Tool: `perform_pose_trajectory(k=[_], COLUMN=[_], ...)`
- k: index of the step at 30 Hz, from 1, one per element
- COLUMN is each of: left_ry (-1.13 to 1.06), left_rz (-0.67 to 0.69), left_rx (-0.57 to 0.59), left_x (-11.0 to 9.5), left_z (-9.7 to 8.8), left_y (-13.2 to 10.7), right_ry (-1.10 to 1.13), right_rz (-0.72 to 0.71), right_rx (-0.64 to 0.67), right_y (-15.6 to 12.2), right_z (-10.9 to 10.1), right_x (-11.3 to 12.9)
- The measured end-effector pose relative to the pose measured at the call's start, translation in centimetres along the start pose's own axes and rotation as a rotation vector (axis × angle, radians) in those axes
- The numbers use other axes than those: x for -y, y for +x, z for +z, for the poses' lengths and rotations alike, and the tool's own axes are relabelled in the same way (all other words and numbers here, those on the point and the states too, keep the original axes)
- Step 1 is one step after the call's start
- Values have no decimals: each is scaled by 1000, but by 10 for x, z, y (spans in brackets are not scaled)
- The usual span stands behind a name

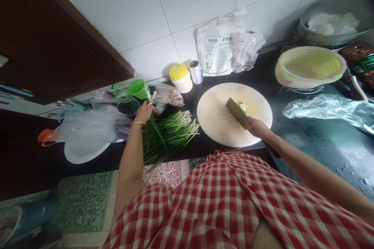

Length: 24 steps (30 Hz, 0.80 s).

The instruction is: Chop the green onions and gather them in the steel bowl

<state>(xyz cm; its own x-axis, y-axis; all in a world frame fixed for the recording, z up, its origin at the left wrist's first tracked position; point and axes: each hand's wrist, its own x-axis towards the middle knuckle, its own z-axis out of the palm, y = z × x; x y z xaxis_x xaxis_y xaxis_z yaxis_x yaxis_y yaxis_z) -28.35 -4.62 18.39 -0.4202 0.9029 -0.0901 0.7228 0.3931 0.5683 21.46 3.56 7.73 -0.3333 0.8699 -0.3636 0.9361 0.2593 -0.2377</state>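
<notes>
Several scallions with white root ends stick up from my left hand (145, 112), which is closed around them to the left of the board. Their green leaves hang down over a larger pile of scallions (172, 132) on the dark counter. My right hand (254, 126) grips the handle end of a cleaver (237, 113) over the round white cutting board (213, 124). Beside the blade lies a small heap of chopped scallion (242, 106), partly hidden by it.
Behind the board stand a yellow-lidded jar (180, 79), a roll of plastic bags (196, 72) and a printed bag (217, 54). A green cup (138, 89) is near my left hand. To the right are a colander (311, 66) and a crumpled plastic bag (324, 107).
</notes>
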Motion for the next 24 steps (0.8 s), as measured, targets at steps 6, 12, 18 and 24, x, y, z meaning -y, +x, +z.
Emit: perform_pose_trajectory(k=[6, 12, 18, 24], left_ry=[463, 812, 858, 730], left_rz=[15, 165, 337, 314], left_rx=[-345, -311, 186, 339], left_x=[-68, -138, -162, -175], left_z=[-95, -54, 108, 211], left_y=[-24, -49, -59, -52], right_ry=[125, 367, 335, 196], right_rz=[50, 6, 31, 115], right_rx=[60, 210, 275, 127], right_y=[-7, -19, -13, -4], right_z=[-17, -36, -30, -45], right_x=[10, 49, 54, 12])
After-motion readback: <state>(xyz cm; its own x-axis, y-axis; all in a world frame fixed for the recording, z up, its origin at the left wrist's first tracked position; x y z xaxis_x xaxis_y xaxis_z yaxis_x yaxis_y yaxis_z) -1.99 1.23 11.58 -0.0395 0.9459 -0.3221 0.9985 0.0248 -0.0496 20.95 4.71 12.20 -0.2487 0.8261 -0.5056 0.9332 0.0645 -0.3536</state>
